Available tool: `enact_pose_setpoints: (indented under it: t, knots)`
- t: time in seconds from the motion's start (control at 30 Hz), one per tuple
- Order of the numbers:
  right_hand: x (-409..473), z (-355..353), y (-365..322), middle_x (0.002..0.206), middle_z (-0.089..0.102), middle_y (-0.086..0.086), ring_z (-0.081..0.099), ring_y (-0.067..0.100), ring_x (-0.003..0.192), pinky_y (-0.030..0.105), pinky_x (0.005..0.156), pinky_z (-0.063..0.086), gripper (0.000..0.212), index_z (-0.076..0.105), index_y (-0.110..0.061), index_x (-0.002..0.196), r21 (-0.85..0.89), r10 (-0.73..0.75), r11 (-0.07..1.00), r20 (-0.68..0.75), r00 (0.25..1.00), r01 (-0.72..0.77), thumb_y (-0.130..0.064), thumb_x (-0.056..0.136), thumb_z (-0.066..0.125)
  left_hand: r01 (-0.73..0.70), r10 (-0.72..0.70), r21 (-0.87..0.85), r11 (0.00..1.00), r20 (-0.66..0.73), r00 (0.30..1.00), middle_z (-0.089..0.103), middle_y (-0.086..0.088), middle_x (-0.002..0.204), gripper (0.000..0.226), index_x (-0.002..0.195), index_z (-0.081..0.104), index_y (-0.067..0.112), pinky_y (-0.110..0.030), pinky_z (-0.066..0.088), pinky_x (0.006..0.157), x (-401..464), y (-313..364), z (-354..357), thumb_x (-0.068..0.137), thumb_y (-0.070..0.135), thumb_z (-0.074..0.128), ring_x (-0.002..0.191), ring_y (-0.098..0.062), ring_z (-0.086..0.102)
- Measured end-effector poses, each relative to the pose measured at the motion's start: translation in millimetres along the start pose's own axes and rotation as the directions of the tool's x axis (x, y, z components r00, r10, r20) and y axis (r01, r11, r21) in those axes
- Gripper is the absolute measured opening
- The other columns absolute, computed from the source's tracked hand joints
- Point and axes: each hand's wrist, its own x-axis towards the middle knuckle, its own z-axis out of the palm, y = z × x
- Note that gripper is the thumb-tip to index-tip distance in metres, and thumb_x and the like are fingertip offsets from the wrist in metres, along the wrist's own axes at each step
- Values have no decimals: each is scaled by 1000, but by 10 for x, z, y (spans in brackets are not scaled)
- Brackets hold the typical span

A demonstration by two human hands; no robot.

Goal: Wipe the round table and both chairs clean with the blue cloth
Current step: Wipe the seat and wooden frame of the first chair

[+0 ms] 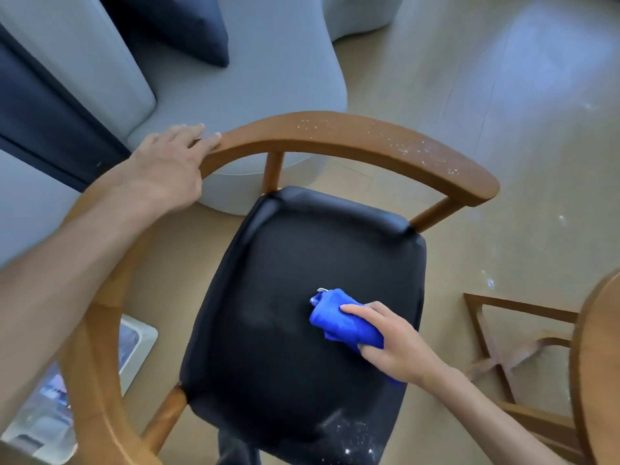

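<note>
The right hand [392, 344] is gripping the bunched blue cloth [339, 318] against the black padded chair seat [285, 297]. The left hand [167, 166], its grip loose, is resting on the curved brown wooden backrest [352, 135]

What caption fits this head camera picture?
Right hand wipes the chair's black seat with a blue cloth.

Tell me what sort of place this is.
Likely a home living-dining area: a grey sofa with a dark cushion, a wooden chair beside a round table, on a wood-look floor.
</note>
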Motion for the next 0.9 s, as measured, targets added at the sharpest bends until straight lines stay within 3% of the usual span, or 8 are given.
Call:
enact_pose_setpoints:
  t: [0.1, 0.2, 0.3, 0.43, 0.53, 0.63, 0.8, 0.9]
  knots:
    - [-43, -213, 12, 115, 59, -14, 58, 7, 96, 21, 87, 46, 70, 43, -41, 135, 133, 62, 989, 25, 998, -65, -6, 77, 60, 75, -75, 5, 997, -19, 997, 19, -10, 158, 63, 150, 23, 20, -44, 10, 120, -239, 175, -39, 92, 19, 48, 145, -30, 13]
    - [-98, -336, -17, 98, 65, -18, 60, 9, 80, 24, 76, 50, 60, 40, -50, 117, 265, 183, 946, 41, 982, -187, -9, 77, 58, 98, -99, -61, 993, -17, 995, 14, -8, 160, 62, 151, 22, 18, -42, 2, 121, -592, 533, -34, 94, 22, 46, 147, -28, 5]
    - [-102, -463, -83, 82, 64, -21, 55, 10, 70, 28, 67, 48, 39, 43, -38, 96, 331, 256, 910, 32, 966, -252, -7, 78, 56, 119, -108, -210, 971, 62, 992, 13, -3, 160, 58, 151, 23, 18, -38, 2, 121, -928, 937, -10, 97, 26, 41, 148, -23, 2]
    - [-86, -708, -221, 82, 63, -12, 59, 17, 80, 36, 73, 50, 23, 51, -33, 87, 314, 230, 923, 11, 973, -222, -11, 83, 57, 145, -75, -535, 832, 151, 986, 25, 3, 155, 51, 147, 32, 18, -29, 10, 117, -1257, 1391, -37, 98, 28, 43, 146, -15, 8]
    - [-58, -888, -345, 91, 58, -13, 54, 7, 92, 27, 79, 44, 18, 57, -32, 88, 263, 158, 954, -35, 987, -143, -14, 87, 58, 157, -54, -708, 688, 166, 985, 37, 9, 147, 46, 141, 41, 21, -19, 18, 108, -1311, 1578, -95, 96, 27, 49, 140, -5, 17]
    - [-64, -1083, -483, 98, 55, -8, 51, 5, 94, 20, 78, 36, 16, 60, -29, 96, 140, 102, 986, -96, 990, -88, -15, 90, 56, 138, -24, -773, 619, 157, 987, 39, 12, 145, 49, 140, 40, 26, -18, 21, 106, -1252, 1638, -226, 93, 27, 55, 138, -2, 22]
    - [-222, -1469, -856, 91, 64, -15, 59, 4, 86, 21, 72, 42, 27, 62, -27, 112, 63, -21, 998, -143, 990, 30, -10, 93, 54, 27, 127, -867, 498, 104, 986, 29, 18, 151, 83, 144, 26, 42, -27, 23, 112, -1127, 1645, -685, 76, 37, 75, 141, 0, 19]
    - [-338, -1695, -1120, 98, 66, -13, 62, 8, 90, 26, 75, 49, 30, 59, -27, 116, 89, -88, 991, -179, 980, 105, -8, 94, 55, -74, 185, -894, 442, 10, 983, 39, 18, 142, 63, 132, 42, 39, -1, 23, 98, -1024, 1651, -1001, 79, 31, 74, 120, 24, 26]
